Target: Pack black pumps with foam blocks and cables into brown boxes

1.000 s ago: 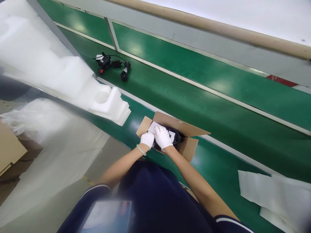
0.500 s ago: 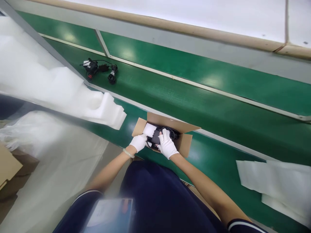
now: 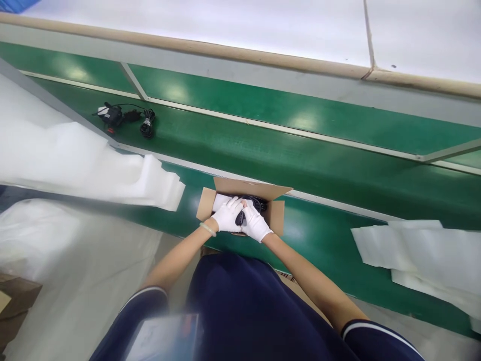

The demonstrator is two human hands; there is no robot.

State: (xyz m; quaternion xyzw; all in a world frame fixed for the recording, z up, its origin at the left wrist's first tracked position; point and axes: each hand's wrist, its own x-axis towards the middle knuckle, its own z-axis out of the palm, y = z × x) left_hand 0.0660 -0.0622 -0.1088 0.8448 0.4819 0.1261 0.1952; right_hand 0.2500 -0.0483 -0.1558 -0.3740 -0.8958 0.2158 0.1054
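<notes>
An open cardboard box [image 3: 250, 187] sits on the green surface in front of me, its flaps folded outward. Inside it lie a black device [image 3: 239, 218], mostly covered by my fingers, and a coiled black cable [image 3: 259, 203]. A white foam piece [image 3: 221, 200] shows at the box's left end. My left hand [image 3: 227, 215], in a white glove, reaches over the device from the left with its fingers curled on it. From the right, my gloved right hand [image 3: 256, 225] grips the same device, the fingertips of both hands nearly meeting. The device's underside is hidden.
On the green conveyor belt [image 3: 225, 145] at the far left lies another black device [image 3: 111, 115] with a bundled cable [image 3: 148, 124]. White foam sheets [image 3: 150, 183] are stacked at left; thin white sheets [image 3: 417, 250] lie at right. A white shelf [image 3: 225, 30] runs along the back.
My left hand has moved right, from the box's left edge onto the black device. My right hand stays on the device. The whole view has shifted slightly.
</notes>
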